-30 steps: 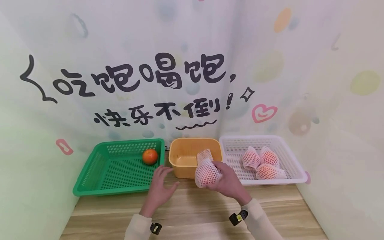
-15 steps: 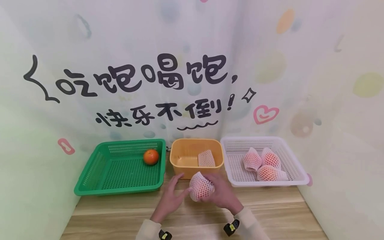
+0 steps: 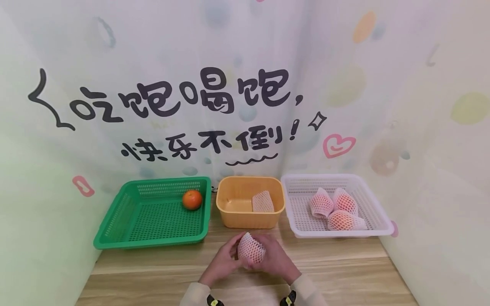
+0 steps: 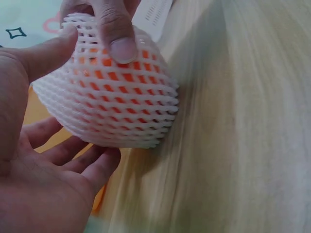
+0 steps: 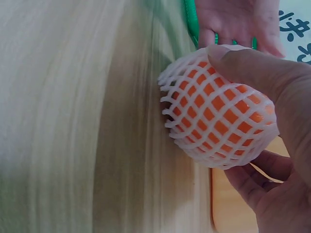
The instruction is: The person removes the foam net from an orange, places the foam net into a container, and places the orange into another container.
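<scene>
An orange fruit in a white foam net sleeve [image 3: 250,250] is held between both hands, low over the front of the table. My right hand [image 3: 274,260] grips it from the right; its thumb lies across the net [image 5: 218,116] in the right wrist view, with the fingers underneath. From the other side, my left hand [image 3: 223,262] curls round the fruit. In the left wrist view the left thumb touches the net [image 4: 116,102] near its gathered end, and the left fingertips [image 4: 112,158] meet the underside.
Behind the hands stands a yellow bin [image 3: 250,220] with a loose foam net [image 3: 263,202] in it. A green basket [image 3: 153,244] at left holds one bare orange fruit [image 3: 192,199]. At right, a white basket [image 3: 344,233] contains three netted fruits [image 3: 342,220].
The right hand has brought the netted fruit down and left, toward the front of the table. The left hand has moved in from beside the green basket and taken hold of it too.
</scene>
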A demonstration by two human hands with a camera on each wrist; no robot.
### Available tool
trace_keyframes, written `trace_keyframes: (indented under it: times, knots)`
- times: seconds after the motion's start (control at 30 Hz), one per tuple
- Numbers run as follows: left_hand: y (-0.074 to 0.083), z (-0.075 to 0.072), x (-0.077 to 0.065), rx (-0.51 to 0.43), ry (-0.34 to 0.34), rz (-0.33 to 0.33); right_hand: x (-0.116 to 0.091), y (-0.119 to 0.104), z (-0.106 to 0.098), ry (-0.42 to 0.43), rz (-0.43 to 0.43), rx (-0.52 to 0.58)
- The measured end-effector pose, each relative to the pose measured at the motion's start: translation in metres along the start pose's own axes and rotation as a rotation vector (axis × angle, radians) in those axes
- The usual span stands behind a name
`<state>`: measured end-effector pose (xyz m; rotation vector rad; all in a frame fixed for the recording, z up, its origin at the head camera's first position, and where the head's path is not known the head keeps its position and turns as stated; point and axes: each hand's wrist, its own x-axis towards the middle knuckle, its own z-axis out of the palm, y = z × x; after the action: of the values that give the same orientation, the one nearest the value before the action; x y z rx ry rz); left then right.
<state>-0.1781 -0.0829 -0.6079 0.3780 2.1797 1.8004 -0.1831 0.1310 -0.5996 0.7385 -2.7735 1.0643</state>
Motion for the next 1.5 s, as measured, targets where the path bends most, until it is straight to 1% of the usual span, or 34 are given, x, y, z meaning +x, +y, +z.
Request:
trace_keyframes:
  times: [0.07,0.17,0.4,0.53,0.67,0.73,0.9,1.0,1.07,1.23,1.4,1.5]
  knots:
    - [-0.002,0.001,-0.001,0.021,0.009,0.01,0.0,-0.001,0.002,0.004,0.011,-0.012]
    - [-0.004,0.002,-0.002,0.054,0.034,0.033,-0.002,0.0,0.003,-0.001,0.031,0.02]
    - [-0.006,0.003,-0.006,0.078,0.077,0.064,-0.007,0.008,0.004,-0.06,0.111,0.249]
    - [-0.009,0.003,-0.006,0.094,0.1,0.077,-0.008,0.01,0.003,-0.053,0.115,0.32]
    - [-0.01,0.003,-0.005,0.096,0.126,0.089,-0.009,0.009,0.001,-0.032,0.097,0.316]
    - [-0.01,0.003,-0.005,0.097,0.136,0.098,-0.01,0.007,0.0,-0.011,0.092,0.284]
    - [-0.008,0.002,-0.006,0.136,0.161,0.151,-0.01,0.007,0.0,0.04,0.09,0.216]
    - [-0.005,0.003,-0.006,0.137,0.182,0.173,-0.009,0.007,0.0,0.073,0.071,0.206]
    - [-0.002,0.003,-0.006,0.14,0.2,0.174,-0.008,0.006,0.001,0.092,0.059,0.212]
    - [0.0,0.005,-0.006,0.165,0.262,0.19,-0.005,0.003,0.002,0.141,0.026,0.223]
    - [0.0,0.008,-0.005,0.212,0.34,0.23,-0.003,0.0,0.005,0.225,-0.034,0.248]
    - [0.002,0.01,-0.004,0.235,0.388,0.245,-0.002,-0.002,0.006,0.271,-0.054,0.278]
